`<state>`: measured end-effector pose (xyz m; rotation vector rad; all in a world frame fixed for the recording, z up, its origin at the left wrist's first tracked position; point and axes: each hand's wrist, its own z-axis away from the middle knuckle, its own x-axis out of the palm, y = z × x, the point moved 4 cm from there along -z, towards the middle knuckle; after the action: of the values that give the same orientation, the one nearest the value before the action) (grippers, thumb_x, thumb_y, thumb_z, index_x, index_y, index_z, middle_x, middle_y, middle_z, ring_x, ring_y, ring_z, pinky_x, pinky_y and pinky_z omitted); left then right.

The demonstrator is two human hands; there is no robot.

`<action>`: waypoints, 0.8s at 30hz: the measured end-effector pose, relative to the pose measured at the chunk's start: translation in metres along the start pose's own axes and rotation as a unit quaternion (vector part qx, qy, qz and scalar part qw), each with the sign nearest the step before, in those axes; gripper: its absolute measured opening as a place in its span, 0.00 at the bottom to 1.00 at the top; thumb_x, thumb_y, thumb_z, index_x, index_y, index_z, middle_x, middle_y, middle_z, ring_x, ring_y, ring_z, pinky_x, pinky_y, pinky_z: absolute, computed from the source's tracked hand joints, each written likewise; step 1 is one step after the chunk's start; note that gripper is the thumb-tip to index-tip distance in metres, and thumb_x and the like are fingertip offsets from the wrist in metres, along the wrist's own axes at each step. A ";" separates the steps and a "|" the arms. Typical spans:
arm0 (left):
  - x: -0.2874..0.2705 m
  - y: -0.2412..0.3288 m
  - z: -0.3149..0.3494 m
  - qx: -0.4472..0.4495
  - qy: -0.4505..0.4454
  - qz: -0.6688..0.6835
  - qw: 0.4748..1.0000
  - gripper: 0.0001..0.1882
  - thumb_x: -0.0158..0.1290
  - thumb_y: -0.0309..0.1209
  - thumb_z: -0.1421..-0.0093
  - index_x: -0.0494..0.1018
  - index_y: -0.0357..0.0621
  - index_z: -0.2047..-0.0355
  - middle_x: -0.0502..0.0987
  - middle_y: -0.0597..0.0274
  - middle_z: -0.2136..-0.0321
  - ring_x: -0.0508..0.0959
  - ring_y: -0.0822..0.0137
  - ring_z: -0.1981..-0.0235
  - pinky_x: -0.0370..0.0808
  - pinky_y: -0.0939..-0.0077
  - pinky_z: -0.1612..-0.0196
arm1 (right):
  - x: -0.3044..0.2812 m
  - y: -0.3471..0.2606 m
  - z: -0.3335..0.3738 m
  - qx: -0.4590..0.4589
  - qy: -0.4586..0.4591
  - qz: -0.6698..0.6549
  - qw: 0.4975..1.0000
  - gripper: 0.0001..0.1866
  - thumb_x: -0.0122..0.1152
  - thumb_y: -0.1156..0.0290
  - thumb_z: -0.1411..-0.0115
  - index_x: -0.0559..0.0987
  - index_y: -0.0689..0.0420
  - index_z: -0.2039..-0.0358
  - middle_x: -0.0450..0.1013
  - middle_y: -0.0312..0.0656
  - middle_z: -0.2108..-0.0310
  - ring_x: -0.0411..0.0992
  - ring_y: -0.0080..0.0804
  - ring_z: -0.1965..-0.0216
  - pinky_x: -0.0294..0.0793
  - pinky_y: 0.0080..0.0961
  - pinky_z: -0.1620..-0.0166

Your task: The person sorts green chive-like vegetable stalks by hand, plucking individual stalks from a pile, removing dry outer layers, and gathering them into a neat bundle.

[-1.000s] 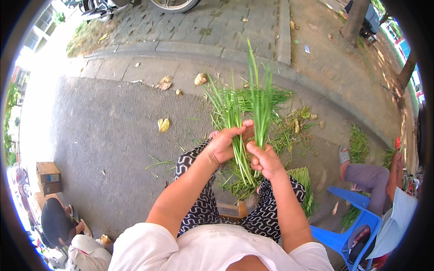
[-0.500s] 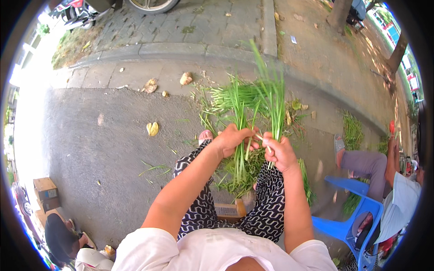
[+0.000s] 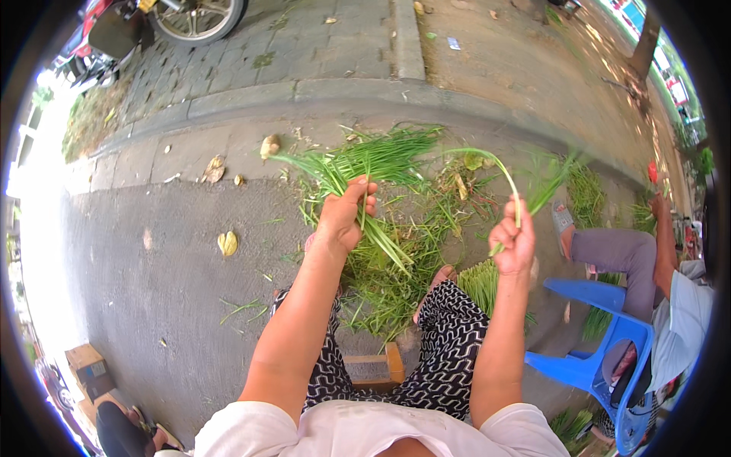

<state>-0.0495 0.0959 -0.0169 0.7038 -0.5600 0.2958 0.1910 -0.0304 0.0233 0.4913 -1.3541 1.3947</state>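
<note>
My left hand is closed round a bunch of long green chives. Their pale cut ends point toward my right knee, and their leaf tips reach up to the left. Off to the right, my right hand grips a smaller bunch of chives, its tips blurred by motion. A single pale stalk bends over from the same fingers. Beyond my left hand lies a pile of green chives on the ground. Loose trimmings are scattered between my feet.
Beside my right foot stands another bundle of chives. A blue plastic chair and a seated person are at the right. The curb runs across the far side, with a parked motorcycle wheel beyond. A cardboard box sits lower left.
My hands have moved apart: the left went left with its bunch, the right went right with a smaller bunch and a bent stalk. The whole view has also shifted.
</note>
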 end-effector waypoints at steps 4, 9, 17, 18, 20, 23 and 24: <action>0.037 -0.025 0.004 -0.038 -0.081 -0.059 0.994 0.13 0.47 0.30 0.40 0.66 0.36 0.57 0.70 0.66 0.75 0.65 0.78 0.81 0.64 0.88 0.80 | 0.009 0.035 0.002 0.077 0.054 0.057 0.994 0.07 0.55 0.67 0.44 0.70 0.57 0.71 0.68 0.32 0.81 0.56 0.10 0.90 0.52 0.07 0.92; 0.073 -0.041 0.016 -0.022 -0.083 -0.145 0.986 0.15 0.54 0.35 0.45 0.69 0.38 0.61 0.71 0.67 0.75 0.64 0.79 0.82 0.60 0.87 0.80 | 0.008 0.058 0.001 0.141 0.076 0.154 0.975 0.05 0.57 0.68 0.44 0.72 0.54 0.70 0.67 0.31 0.76 0.59 0.10 0.86 0.55 0.08 0.88; 0.085 -0.049 0.004 0.013 -0.109 -0.178 0.978 0.09 0.58 0.28 0.50 0.71 0.40 0.70 0.70 0.70 0.82 0.64 0.79 0.84 0.59 0.85 0.81 | 0.011 0.065 0.005 0.191 0.027 0.197 0.961 0.08 0.56 0.65 0.44 0.72 0.55 0.69 0.64 0.30 0.78 0.58 0.11 0.85 0.54 0.09 0.87; 0.087 -0.050 0.005 0.012 -0.106 -0.173 0.979 0.10 0.59 0.28 0.51 0.71 0.40 0.69 0.68 0.70 0.83 0.64 0.78 0.85 0.59 0.85 0.82 | 0.003 0.064 0.003 0.187 0.038 0.192 0.963 0.10 0.57 0.62 0.45 0.72 0.55 0.70 0.63 0.29 0.79 0.58 0.12 0.84 0.53 0.09 0.87; 0.089 -0.052 0.006 0.008 -0.099 -0.176 0.979 0.10 0.59 0.28 0.51 0.71 0.40 0.70 0.68 0.70 0.83 0.64 0.78 0.85 0.58 0.85 0.82 | 0.000 0.058 0.001 0.158 0.081 0.219 0.959 0.11 0.58 0.61 0.45 0.72 0.55 0.70 0.62 0.29 0.79 0.58 0.12 0.84 0.54 0.09 0.86; 0.093 -0.057 0.008 0.001 -0.103 -0.197 0.975 0.10 0.58 0.28 0.51 0.71 0.40 0.70 0.68 0.70 0.84 0.64 0.78 0.85 0.58 0.85 0.82 | 0.000 0.049 -0.003 0.138 0.102 0.255 0.952 0.14 0.58 0.58 0.45 0.73 0.56 0.69 0.64 0.30 0.77 0.58 0.12 0.83 0.54 0.10 0.86; 0.094 -0.059 0.009 -0.005 -0.113 -0.207 0.972 0.09 0.58 0.28 0.51 0.71 0.40 0.70 0.67 0.70 0.85 0.64 0.78 0.86 0.58 0.85 0.82 | 0.000 0.047 -0.004 0.136 0.102 0.266 0.949 0.15 0.58 0.56 0.45 0.73 0.56 0.68 0.65 0.30 0.76 0.58 0.12 0.82 0.54 0.10 0.86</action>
<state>0.0496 0.0534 0.0119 0.8308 -0.6145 -0.1799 0.1522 -0.0161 0.0012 0.1484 -1.1736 2.0327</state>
